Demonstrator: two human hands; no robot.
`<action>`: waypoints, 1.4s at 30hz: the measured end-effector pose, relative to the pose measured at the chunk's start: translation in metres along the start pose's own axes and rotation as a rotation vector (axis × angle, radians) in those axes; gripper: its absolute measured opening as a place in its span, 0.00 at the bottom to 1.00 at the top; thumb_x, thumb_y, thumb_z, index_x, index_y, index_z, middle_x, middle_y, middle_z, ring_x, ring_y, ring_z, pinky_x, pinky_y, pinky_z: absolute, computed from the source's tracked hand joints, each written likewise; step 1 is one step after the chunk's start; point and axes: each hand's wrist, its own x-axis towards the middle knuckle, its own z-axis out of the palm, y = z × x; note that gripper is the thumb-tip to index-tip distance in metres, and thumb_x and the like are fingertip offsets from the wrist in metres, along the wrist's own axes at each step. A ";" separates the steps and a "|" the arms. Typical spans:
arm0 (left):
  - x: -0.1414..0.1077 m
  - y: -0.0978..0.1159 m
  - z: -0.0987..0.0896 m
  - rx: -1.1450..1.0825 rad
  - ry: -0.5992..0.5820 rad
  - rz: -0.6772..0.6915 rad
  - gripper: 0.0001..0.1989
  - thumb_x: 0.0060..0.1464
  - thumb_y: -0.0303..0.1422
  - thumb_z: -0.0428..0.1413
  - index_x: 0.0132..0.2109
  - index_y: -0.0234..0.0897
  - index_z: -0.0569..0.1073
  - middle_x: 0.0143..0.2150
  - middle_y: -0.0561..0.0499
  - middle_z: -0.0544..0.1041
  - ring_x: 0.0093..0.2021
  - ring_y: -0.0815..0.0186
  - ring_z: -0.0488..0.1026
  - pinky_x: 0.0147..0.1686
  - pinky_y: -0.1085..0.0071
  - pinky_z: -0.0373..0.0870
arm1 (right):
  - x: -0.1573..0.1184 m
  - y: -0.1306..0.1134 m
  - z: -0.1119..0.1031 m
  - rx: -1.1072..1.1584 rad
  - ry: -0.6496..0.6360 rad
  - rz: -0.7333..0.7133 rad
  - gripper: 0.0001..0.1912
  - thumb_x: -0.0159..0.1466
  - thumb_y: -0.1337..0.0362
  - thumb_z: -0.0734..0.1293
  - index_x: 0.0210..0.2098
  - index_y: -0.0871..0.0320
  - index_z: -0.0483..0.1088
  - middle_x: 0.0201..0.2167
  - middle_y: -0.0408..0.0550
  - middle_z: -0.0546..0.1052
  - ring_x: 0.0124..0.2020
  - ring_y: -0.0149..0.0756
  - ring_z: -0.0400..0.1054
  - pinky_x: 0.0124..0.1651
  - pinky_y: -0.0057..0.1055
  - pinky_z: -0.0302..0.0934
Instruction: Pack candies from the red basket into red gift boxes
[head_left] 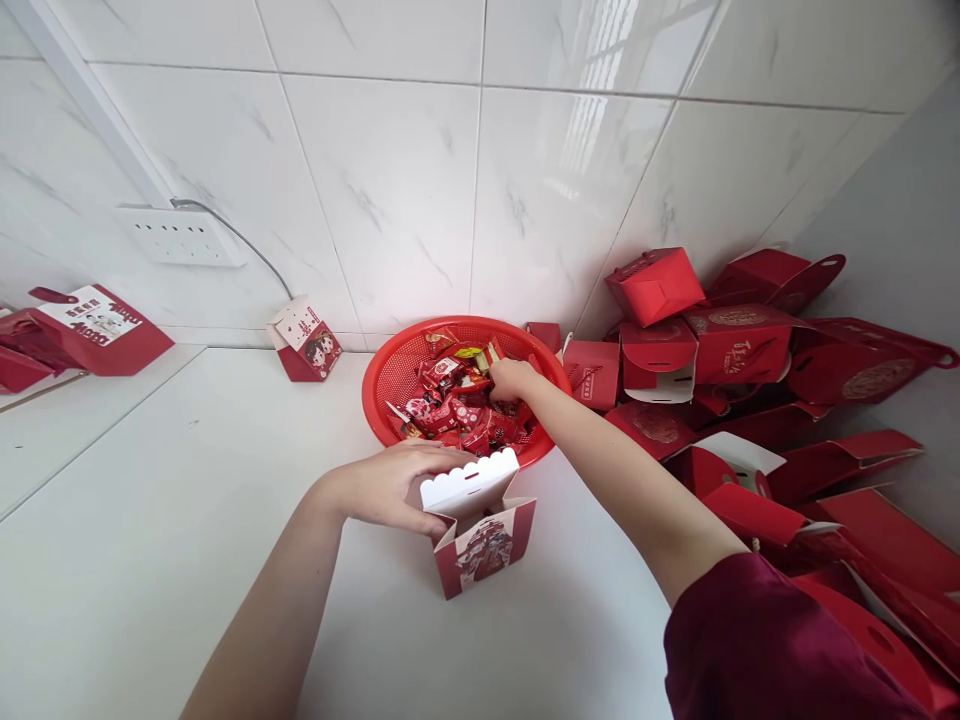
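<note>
Holding a printed gift box (487, 545) at lower centre, pinched by its left side in the left hand (391, 487), flap unclosed. With curled right hand (511, 382) among wrapped candies (457, 412) in the red plastic basket (371, 388) at centre; cannot tell whether pinching any. Seemingly midway: plenty of candies left.

Right hand (513, 380): fingertips hidden among red packets (466, 412)

Bright, soft light, streaky glare on glossy wall tiles (390, 180), faint shadow on the tabletop (217, 480), wide-angle edge distortion
</note>
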 end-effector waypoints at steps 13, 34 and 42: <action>-0.001 0.000 0.001 -0.001 0.004 -0.005 0.40 0.48 0.47 0.63 0.67 0.44 0.63 0.64 0.46 0.68 0.63 0.47 0.63 0.58 0.58 0.66 | -0.009 0.011 -0.005 0.183 0.068 -0.033 0.21 0.71 0.54 0.58 0.45 0.62 0.75 0.41 0.52 0.80 0.39 0.38 0.74 0.44 0.33 0.66; 0.001 0.005 0.000 -0.160 0.062 0.067 0.22 0.58 0.39 0.56 0.58 0.40 0.72 0.56 0.46 0.76 0.55 0.56 0.72 0.51 0.67 0.70 | -0.085 -0.009 -0.011 0.495 0.322 -0.305 0.17 0.71 0.57 0.56 0.50 0.60 0.69 0.45 0.50 0.78 0.46 0.38 0.73 0.47 0.30 0.65; -0.002 -0.010 0.000 -0.145 0.050 0.018 0.35 0.53 0.47 0.62 0.65 0.43 0.66 0.65 0.44 0.68 0.65 0.50 0.62 0.62 0.58 0.61 | -0.153 -0.029 0.018 1.291 0.445 -0.490 0.15 0.63 0.58 0.67 0.46 0.58 0.70 0.35 0.45 0.78 0.38 0.36 0.74 0.44 0.31 0.68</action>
